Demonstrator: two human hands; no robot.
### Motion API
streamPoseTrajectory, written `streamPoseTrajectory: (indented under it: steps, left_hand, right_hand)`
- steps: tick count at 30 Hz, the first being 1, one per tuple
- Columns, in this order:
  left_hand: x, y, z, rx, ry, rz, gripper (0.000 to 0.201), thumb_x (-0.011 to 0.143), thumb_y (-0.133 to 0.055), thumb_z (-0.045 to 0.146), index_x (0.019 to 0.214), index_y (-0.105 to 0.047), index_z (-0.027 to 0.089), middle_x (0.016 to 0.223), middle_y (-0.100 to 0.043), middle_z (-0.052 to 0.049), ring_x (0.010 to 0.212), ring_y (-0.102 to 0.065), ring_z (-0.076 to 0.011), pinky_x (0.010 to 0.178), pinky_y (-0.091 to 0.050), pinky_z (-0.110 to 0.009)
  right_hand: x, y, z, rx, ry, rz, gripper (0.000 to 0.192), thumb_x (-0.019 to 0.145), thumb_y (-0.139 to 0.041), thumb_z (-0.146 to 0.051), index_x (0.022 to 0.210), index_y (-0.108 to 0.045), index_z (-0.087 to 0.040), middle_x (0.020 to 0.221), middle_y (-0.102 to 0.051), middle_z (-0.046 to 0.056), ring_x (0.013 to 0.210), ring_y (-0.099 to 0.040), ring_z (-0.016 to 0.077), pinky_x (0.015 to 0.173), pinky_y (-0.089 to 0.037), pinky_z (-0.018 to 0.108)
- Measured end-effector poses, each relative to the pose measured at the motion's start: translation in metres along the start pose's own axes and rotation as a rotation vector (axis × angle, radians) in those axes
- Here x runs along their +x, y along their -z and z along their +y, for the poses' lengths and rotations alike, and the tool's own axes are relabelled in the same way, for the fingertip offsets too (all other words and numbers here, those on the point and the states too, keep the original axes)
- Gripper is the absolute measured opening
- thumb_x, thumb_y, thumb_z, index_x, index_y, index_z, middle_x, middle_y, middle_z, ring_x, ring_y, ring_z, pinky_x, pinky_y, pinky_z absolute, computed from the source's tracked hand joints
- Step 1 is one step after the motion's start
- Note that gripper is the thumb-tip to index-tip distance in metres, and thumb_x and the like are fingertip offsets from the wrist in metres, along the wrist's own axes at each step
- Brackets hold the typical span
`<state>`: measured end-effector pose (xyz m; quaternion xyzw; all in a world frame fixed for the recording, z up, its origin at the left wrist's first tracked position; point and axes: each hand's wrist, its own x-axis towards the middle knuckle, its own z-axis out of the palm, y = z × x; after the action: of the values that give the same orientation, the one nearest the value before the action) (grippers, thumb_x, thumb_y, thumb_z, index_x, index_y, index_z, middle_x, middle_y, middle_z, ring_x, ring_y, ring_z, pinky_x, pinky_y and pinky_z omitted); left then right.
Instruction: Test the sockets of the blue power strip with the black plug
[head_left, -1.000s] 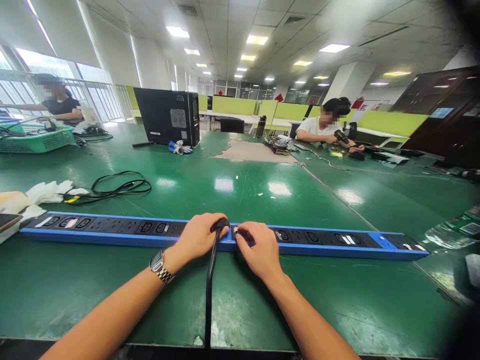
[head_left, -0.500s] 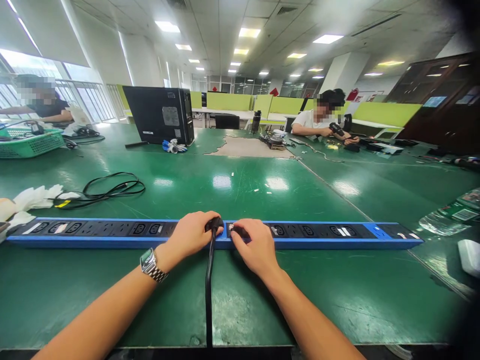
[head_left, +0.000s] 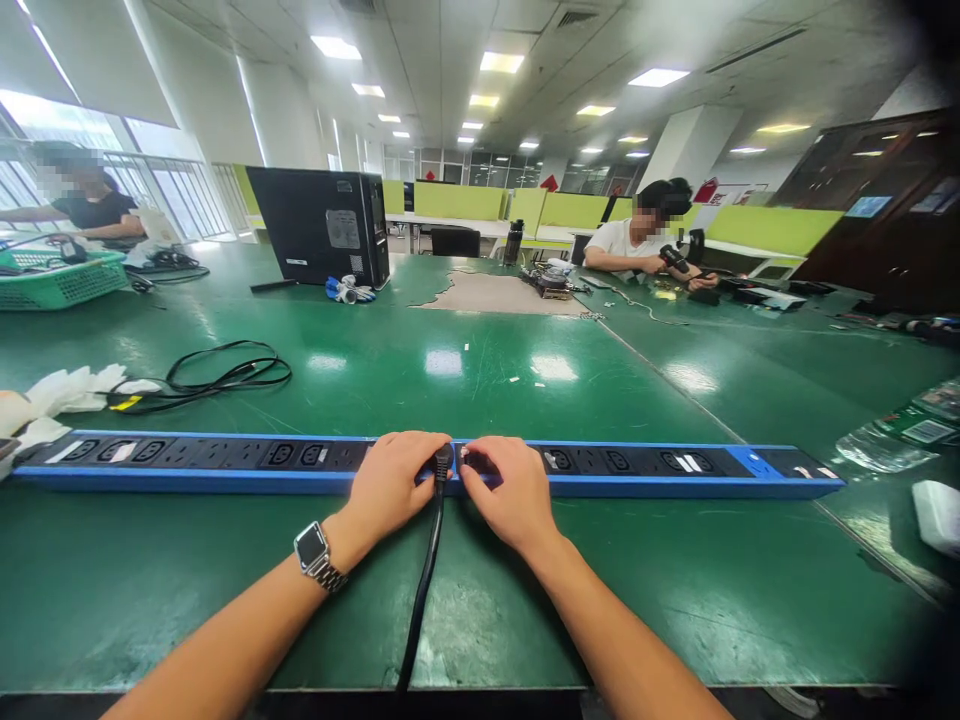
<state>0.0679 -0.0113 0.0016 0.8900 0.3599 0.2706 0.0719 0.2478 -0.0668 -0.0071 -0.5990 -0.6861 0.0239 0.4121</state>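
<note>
I'm handling the black plug (head_left: 443,460) at the blue power strip (head_left: 637,488), left hand (head_left: 388,485) pinching it, right hand (head_left: 513,490) half-curled, hold unclear; next move likely needing straight alignment.

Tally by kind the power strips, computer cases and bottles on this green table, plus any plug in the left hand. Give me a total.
Power strip: 1
Plug, in the left hand: 1
Computer case: 1
Bottles: 2, a clear bottle and a dark bottle
Total: 5
</note>
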Motion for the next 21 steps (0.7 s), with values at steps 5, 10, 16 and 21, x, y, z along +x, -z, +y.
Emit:
streamPoseTrajectory:
  steps: [5,10,16,21]
  left_hand:
    - [-0.004,-0.008,-0.001,0.117,0.003,-0.008,0.073,0.076,-0.06,0.015,0.145,-0.035,0.016,0.129,-0.064,-0.01,0.117,-0.058,-0.0252,0.102,-0.042,-0.044]
    - [-0.002,-0.012,0.0,0.161,0.044,-0.01,0.084,0.075,-0.055,0.01,0.151,-0.02,0.017,0.122,-0.066,-0.009,0.111,-0.061,-0.024,0.101,-0.042,-0.042]
    - [-0.001,-0.007,0.0,0.119,0.044,-0.045,0.091,0.08,-0.068,0.038,0.152,-0.015,0.02,0.126,-0.065,-0.009,0.114,-0.06,-0.0253,0.102,-0.04,-0.043]
    - [-0.001,-0.003,0.001,0.104,0.054,-0.076,0.091,0.081,-0.069,0.043,0.151,-0.016,0.021,0.13,-0.064,-0.009,0.118,-0.058,-0.0246,0.104,-0.038,-0.043]
  right_hand:
    - [0.001,-0.009,-0.009,-0.012,0.111,-0.044,0.032,0.078,-0.065,-0.025,0.11,-0.064,-0.021,0.107,-0.07,0.005,0.1,-0.057,0.0235,0.089,-0.039,0.038]
    - [0.011,-0.022,-0.012,-0.069,0.197,-0.03,0.027,0.085,-0.062,-0.031,0.11,-0.065,-0.021,0.1,-0.071,0.005,0.096,-0.058,0.0232,0.085,-0.04,0.037]
    - [0.021,0.0,-0.001,-0.047,0.145,0.399,0.028,0.089,-0.055,-0.038,0.107,-0.063,-0.018,0.103,-0.069,0.011,0.098,-0.06,0.0231,0.089,-0.043,0.037]
    - [0.011,0.035,0.044,0.02,-0.132,0.393,0.027,0.084,-0.05,-0.04,0.09,-0.068,-0.02,0.089,-0.07,0.008,0.084,-0.063,0.0225,0.08,-0.049,0.036]
